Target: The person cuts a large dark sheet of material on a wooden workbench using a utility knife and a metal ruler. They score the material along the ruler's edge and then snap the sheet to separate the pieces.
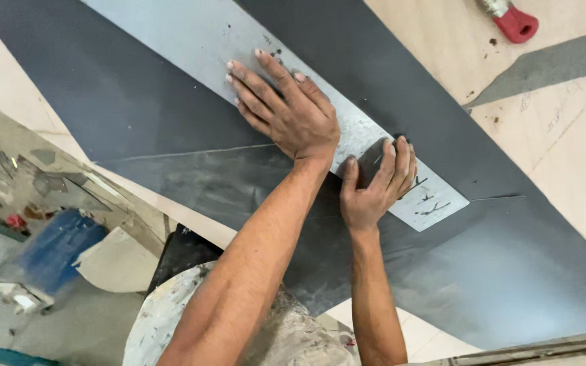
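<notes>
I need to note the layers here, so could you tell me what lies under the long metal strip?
The metal strip lies on a dark grey sheet, which rests on a pale board. Both hands cover parts of the strip.

A workshop: a dark laminate sheet (171, 102) lies over plywood boards (564, 135), with offcut scraps (42, 176) littering the dusty floor (69, 325) at left.
</notes>
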{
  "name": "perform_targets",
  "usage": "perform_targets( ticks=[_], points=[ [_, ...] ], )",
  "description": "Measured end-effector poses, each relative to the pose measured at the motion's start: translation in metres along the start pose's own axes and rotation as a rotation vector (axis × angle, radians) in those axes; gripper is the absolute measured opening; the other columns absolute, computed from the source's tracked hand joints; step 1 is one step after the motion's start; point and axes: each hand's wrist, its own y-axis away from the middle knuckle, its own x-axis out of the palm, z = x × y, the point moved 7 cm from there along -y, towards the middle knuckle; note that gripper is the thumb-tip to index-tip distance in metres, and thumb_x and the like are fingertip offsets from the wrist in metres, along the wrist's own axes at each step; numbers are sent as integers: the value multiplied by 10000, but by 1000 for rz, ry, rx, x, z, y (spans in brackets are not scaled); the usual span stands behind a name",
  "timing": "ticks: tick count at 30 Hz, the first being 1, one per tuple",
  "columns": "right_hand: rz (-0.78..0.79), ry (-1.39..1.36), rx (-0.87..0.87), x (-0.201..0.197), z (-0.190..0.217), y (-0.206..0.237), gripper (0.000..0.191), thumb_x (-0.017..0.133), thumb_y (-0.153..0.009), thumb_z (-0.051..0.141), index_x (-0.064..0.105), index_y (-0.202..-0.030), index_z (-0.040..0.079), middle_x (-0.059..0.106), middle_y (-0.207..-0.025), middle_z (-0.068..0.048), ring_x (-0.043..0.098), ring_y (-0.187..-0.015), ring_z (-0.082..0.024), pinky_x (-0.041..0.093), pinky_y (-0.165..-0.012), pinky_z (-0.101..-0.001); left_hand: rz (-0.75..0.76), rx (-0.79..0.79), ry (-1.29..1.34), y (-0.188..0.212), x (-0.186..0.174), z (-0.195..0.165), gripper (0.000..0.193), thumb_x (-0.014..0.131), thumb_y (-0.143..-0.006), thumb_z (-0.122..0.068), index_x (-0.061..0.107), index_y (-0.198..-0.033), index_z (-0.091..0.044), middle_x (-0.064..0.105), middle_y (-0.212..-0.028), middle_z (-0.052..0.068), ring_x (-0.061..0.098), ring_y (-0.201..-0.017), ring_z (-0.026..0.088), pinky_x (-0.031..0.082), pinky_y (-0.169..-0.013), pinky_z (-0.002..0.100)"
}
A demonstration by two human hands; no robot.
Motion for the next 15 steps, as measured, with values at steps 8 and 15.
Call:
perform_targets(
  ticks=[8,15],
  points=[
    [-130,176,64,7,-3,1,408,614,-1058,337,591,-1332,36,569,-1470,-166,515,-1393,-371,346,-1199,-507,10,37,32,0,2,2,595,297,-1166,-353,171,-1675,-72,89,-1736,278,147,-1631,489,192,-1288,622],
    [-149,277,117,3,1,-4,585,549,-1057,386,538,-1431,-64,514,-1474,-224,479,-1403,-413,326,-1184,-541,45,67,16,5,3,5,613,294,-1160,-364,151,-1677,-69,85,-1736,280,125,-1631,498,168,-1302,669]
  ],
)
